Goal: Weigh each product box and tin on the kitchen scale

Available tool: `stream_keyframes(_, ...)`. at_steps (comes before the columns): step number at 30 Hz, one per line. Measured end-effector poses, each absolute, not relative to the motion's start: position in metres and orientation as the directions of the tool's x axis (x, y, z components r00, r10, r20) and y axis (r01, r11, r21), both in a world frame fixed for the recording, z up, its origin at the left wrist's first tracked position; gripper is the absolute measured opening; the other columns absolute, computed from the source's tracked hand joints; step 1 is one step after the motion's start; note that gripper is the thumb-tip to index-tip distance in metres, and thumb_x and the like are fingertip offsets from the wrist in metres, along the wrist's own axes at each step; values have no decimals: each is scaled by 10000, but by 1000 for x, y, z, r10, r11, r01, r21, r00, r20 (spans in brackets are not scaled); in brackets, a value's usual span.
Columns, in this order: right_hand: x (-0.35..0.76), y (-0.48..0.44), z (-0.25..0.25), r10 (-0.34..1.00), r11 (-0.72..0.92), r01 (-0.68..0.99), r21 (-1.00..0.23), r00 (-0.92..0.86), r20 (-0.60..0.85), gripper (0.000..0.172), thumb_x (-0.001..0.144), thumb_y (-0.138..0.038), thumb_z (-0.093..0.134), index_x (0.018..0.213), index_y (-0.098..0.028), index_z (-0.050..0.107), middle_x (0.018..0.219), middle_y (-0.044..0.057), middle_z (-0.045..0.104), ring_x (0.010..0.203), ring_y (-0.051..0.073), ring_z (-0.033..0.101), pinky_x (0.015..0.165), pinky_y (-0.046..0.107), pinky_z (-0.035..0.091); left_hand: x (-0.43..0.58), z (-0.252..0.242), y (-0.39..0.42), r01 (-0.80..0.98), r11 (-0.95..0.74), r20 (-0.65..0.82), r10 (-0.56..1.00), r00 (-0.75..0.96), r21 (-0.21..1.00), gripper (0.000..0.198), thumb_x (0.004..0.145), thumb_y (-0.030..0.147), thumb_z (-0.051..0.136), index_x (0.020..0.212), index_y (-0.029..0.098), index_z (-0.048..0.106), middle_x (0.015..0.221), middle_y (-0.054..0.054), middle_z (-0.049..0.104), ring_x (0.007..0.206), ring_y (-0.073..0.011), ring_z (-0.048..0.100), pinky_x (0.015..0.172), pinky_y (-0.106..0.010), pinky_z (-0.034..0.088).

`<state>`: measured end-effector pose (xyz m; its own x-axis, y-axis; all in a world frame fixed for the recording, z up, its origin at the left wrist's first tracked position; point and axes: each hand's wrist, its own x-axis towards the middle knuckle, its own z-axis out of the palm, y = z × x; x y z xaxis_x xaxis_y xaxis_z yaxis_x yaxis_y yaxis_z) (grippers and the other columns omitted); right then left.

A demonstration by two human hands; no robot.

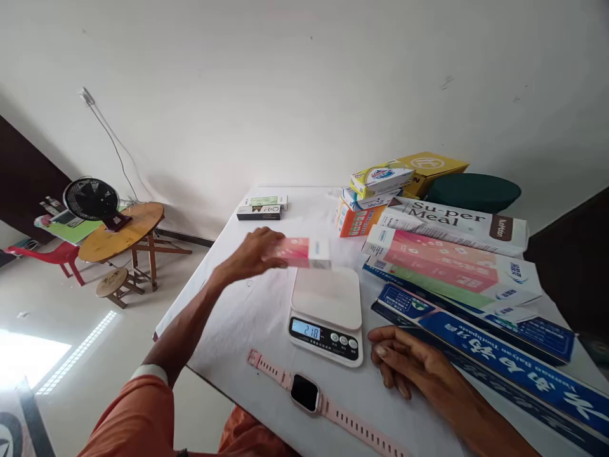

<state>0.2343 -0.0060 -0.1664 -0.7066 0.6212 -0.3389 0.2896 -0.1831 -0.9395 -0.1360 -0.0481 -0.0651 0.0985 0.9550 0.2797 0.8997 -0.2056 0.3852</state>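
A pink-strapped watch (pixel 304 393) lies face up on the worktop (pixel 242 304), on the near side of the scale (pixel 328 298) and apart from it, which seems wise to me, as a touching strap could disturb the reading.

Just right of the scale, the right hand (pixel 413 365) rests loosely curled, with nothing visible in its grasp. It sits close enough that I would want those fingertips well off the casing. Farther right of the scale stretches a long blue toothpaste box (pixel 480 346). The scale's display is lit, and its digits look like 218 to me.

At the scale's far edge, the left hand (pixel 263 251) grasps one end of a pink-and-white carton (pixel 307 251), whose free end points rightward. The carton is blurred; I cannot tell how high it hangs. A level carton, a gentle pace and fingers off the plate would serve best here.

Beyond the scale to the right stands a stack of small boxes (pixel 362 219); beyond it to the left lies a flat black box (pixel 259 216).
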Motion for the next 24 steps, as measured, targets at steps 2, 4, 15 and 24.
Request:
stream_keyframes(2, 235, -4, -171, 603, -205, 289, -935, -715, -353, 561, 867, -741, 623, 1119, -240, 597, 672, 22, 635, 601, 191, 556, 547, 338, 439, -171, -58, -16, 934, -118, 319, 948, 5, 337, 477, 867, 494, 760, 1266, 261, 638, 1214, -106, 648, 1160, -324, 587, 1001, -467, 463)
stream_keyframes(4, 235, -2, -177, 594, -227, 283, -932, -718, -363, 549, 874, -742, 615, 1113, -248, 599, 704, 26, 636, 596, 191, 562, 533, 336, 433, -204, -54, 26, 960, 3, 314, 945, -94, 278, 432, 876, 418, 741, 1260, 251, 633, 1221, -112, 637, 1195, -337, 562, 1048, -487, 425)
stream_keyframes(15, 236, 0, -175, 585, -296, 208, -932, -732, -349, 489, 910, -688, 615, 1086, -232, 608, 829, 24, 635, 606, 151, 585, 528, 293, 429, -253, -71, 152, 926, 350, 90, 927, -364, 144, 280, 899, 263, 608, 1163, 173, 620, 1302, -204, 613, 1275, -373, 519, 1098, -552, 356)
stream_keyframes(24, 232, -5, -152, 635, -271, 90, -958, -732, -248, 326, 919, -499, 672, 1009, -202, 573, 728, 0, 656, 594, 135, 594, 538, 263, 430, -198, -64, 116, 944, 16, 569, 794, -212, 329, 529, 953, 392, 594, 1408, 134, 509, 1396, -233, 554, 1337, -372, 509, 1146, -548, 376)
